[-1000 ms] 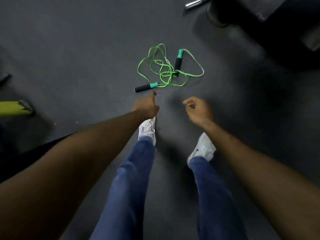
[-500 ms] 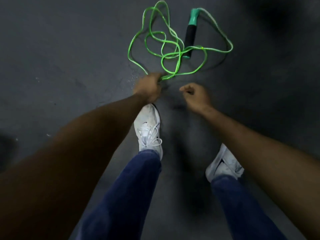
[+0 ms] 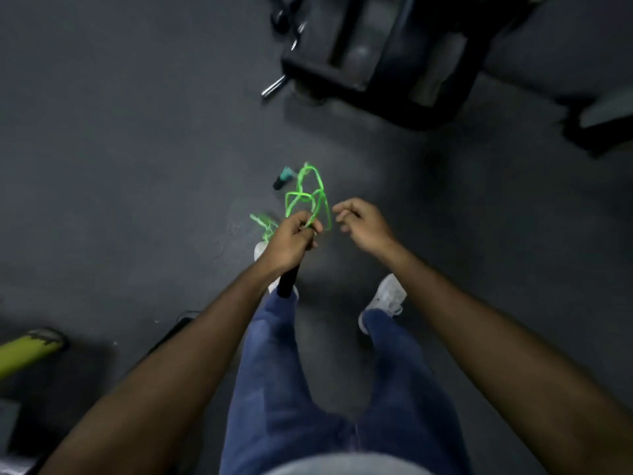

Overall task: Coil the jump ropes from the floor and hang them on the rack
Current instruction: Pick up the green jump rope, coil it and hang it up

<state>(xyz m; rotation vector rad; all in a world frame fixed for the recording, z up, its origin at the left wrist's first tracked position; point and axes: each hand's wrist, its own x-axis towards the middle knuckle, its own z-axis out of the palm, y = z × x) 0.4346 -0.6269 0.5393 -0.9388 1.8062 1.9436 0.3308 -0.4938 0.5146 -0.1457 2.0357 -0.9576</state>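
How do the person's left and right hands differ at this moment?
The left hand grips the black handle of the green jump rope; the right hand holds nothing. The left hand's fingers are curled tight round the handle; the right hand's are loosely curled. The rope's loops run from the left hand; the right hand is just beside them. Both reach forward above the floor.

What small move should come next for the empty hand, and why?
Probably the right hand should reach across and take the green rope beside it. The left hand grips one black handle with tangled loops above it, and the second handle is held by neither hand.
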